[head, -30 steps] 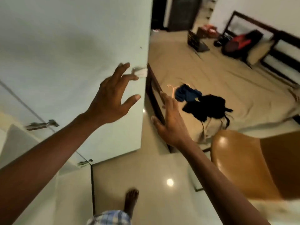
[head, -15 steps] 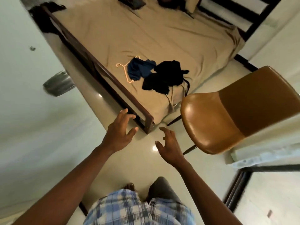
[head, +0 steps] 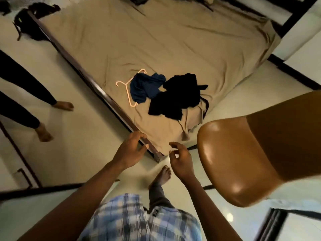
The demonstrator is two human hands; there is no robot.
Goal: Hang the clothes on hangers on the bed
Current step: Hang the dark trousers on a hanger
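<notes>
Tan sheet covers the bed (head: 156, 40); the task items lie together near its nearest corner. A pink hanger (head: 128, 94) lies flat beside the dark wooden side rail (head: 111, 101), one arm tucked beneath a crumpled blue garment (head: 145, 87). A black garment (head: 175, 98) touches the blue one and lies close to the foot edge, with a strap trailing over the drop.

The left hand (head: 132, 150) hovers at the corner of the rail, fingers loosely spread and holding nothing; contact with the rail cannot be confirmed. The right hand (head: 180, 162) is likewise empty, fingers slack and half curled, well short of the clothes. Judged stage: approach, nothing hung yet.

Hazards noted:
- Lifting the blue garment may drag the hanger, since it overlaps it.
- The black garment could slide to the floor if pulled by its trailing strap.
- A brown chair (head: 243, 153) stands close to the corner and may crowd the right arm.
- A second person's feet (head: 43, 131) stand near the rail.
- Only one hanger is visible for two garments.
</notes>
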